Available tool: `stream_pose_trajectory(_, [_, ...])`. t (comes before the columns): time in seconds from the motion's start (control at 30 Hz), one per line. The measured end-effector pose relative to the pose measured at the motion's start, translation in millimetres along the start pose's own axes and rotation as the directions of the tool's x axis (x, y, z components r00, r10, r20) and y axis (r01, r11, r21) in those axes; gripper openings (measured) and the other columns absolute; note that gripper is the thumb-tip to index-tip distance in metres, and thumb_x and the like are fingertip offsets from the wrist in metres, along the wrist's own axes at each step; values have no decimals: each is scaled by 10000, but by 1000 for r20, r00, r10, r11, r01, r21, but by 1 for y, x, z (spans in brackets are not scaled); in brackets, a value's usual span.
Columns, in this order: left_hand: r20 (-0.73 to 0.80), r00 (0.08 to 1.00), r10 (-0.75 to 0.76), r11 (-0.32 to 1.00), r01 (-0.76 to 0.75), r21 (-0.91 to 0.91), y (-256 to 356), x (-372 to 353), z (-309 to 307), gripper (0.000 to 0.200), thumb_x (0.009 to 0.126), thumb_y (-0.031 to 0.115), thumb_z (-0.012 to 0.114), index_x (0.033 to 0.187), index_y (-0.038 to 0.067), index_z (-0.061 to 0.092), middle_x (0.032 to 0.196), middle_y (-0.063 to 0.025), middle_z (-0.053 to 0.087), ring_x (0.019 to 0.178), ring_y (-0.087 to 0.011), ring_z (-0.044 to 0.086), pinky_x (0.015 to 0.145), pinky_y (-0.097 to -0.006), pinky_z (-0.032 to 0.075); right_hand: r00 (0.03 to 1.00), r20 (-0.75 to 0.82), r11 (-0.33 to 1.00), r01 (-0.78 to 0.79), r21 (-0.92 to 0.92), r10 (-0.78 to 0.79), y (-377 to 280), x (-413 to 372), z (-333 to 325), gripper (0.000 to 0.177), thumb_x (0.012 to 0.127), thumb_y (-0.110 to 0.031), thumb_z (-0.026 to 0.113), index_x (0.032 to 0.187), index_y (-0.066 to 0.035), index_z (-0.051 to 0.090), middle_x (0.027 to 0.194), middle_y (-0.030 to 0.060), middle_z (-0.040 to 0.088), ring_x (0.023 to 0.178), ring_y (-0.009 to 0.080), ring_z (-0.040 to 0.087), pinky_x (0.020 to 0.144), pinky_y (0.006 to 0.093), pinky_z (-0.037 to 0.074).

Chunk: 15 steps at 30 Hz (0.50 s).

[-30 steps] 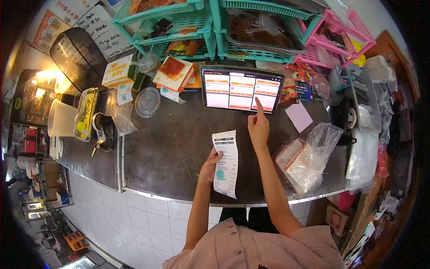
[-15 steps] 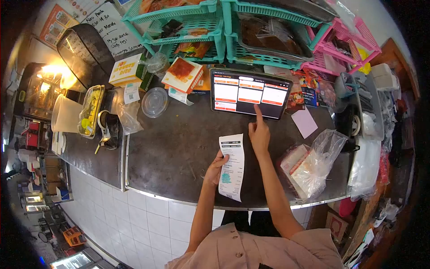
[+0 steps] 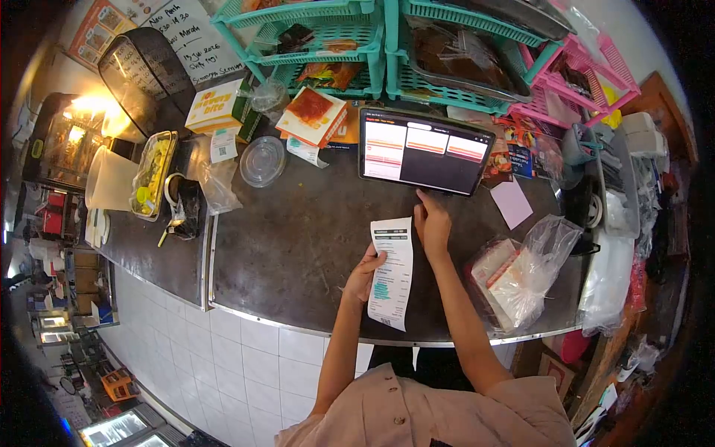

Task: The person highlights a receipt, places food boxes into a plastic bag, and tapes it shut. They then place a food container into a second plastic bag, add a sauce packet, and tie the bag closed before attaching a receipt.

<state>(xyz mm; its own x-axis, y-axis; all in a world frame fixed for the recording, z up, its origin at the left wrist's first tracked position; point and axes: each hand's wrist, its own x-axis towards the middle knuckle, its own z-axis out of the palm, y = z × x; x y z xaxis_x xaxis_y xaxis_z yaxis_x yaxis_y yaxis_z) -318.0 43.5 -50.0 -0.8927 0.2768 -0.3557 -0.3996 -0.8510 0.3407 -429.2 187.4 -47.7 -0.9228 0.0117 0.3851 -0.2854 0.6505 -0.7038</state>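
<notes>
Pinched between the thumb and fingers of my left hand (image 3: 363,274) is a long printed receipt (image 3: 390,277) with green highlighter marks. My right hand (image 3: 434,226) is just below the lower edge of a tablet (image 3: 423,151). Its index finger points up toward the screen and the other fingers are curled; nothing shows in it. The tablet leans at the back of the dark counter (image 3: 298,246), showing white and orange panels on the left and upper part. To the right of my right forearm lies a clear plastic bag (image 3: 530,276) with boxes inside.
Teal racks (image 3: 328,52) and a pink rack (image 3: 573,71) stand behind the counter. A pink paper (image 3: 512,203) lies right of the tablet. Further left are a round clear lid (image 3: 263,162), food boxes (image 3: 217,109) and a tray of yellow-green food (image 3: 155,175).
My right index finger has come off the tablet screen and moved down to below its edge. The screen shows a different layout. The view has shifted slightly.
</notes>
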Motion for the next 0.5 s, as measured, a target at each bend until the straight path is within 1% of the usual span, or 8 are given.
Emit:
stream_pose_trajectory(0.03, [6, 1000, -3, 1000, 3, 4, 0, 0, 0, 400, 857, 59, 490, 1242, 81, 385, 1127, -89, 541, 958, -190, 586, 759, -325, 528, 997, -36, 997, 74, 27, -73, 11, -8, 5, 526, 769, -41, 534, 1272, -167, 450, 649, 143, 526, 541, 213, 531, 541, 314, 438])
stream_pose_trajectory(0.13, [15, 1000, -3, 1000, 3, 14, 0, -1, 0, 382, 857, 63, 491, 1227, 77, 395, 1126, -85, 540, 957, -187, 584, 766, -329, 524, 996, 55, 993, -76, 90, 71, -10, -1, -8, 488, 779, -41, 531, 1254, -139, 472, 657, 142, 527, 548, 196, 532, 537, 307, 435])
stream_pose_trajectory(0.17, [18, 1000, 1, 1000, -2, 18, 0, -1, 0, 375, 858, 64, 491, 1221, 76, 399, 1120, -84, 543, 954, -186, 585, 768, -330, 523, 998, 38, 998, -42, 44, 40, -12, 2, -5, 496, 783, -33, 528, 1265, -129, 459, 640, 139, 519, 537, 188, 521, 537, 298, 431])
stream_pose_trajectory(0.27, [3, 1000, 6, 1000, -6, 28, 0, 0, -1, 348, 860, 66, 488, 1201, 74, 415, 1103, -85, 550, 943, -185, 588, 769, -330, 522, 965, 134, 960, -245, 133, 228, -19, 1, -11, 511, 779, -27, 529, 1272, -140, 452, 615, 129, 510, 518, 198, 511, 536, 302, 431])
stream_pose_trajectory(0.37, [-26, 1000, 7, 1000, -6, 26, 0, -1, 0, 322, 860, 65, 488, 1176, 72, 431, 1088, -90, 557, 939, -187, 590, 769, -333, 522, 974, 113, 970, -210, 122, 197, -19, -2, -11, 518, 775, -26, 528, 1273, -142, 449, 600, 126, 503, 507, 211, 505, 529, 306, 433])
stream_pose_trajectory(0.4, [-36, 999, 8, 1000, -7, 23, 0, -1, 0, 314, 859, 64, 490, 1167, 71, 436, 1084, -92, 558, 940, -188, 590, 770, -334, 522, 983, 86, 982, -167, 83, 160, -15, -2, -8, 531, 773, -24, 525, 1282, -144, 435, 595, 126, 505, 503, 215, 510, 523, 311, 433])
stream_pose_trajectory(0.47, [-6, 1000, 3, 1000, -3, 17, 1, -2, 1, 330, 865, 62, 487, 1191, 77, 436, 1109, -76, 553, 970, -172, 574, 801, -316, 500, 996, 37, 997, -83, 0, 83, -9, 3, -3, 558, 769, -19, 519, 1300, -147, 406, 585, 125, 509, 496, 224, 519, 512, 321, 434])
stream_pose_trajectory(0.5, [10, 1000, 2, 1000, -2, 13, 1, -1, 1, 339, 868, 61, 486, 1202, 80, 436, 1122, -68, 551, 985, -165, 566, 817, -307, 489, 990, 81, 993, -114, -42, 117, -9, 8, -4, 586, 772, -27, 517, 1323, -150, 359, 586, 124, 517, 495, 223, 527, 504, 319, 434])
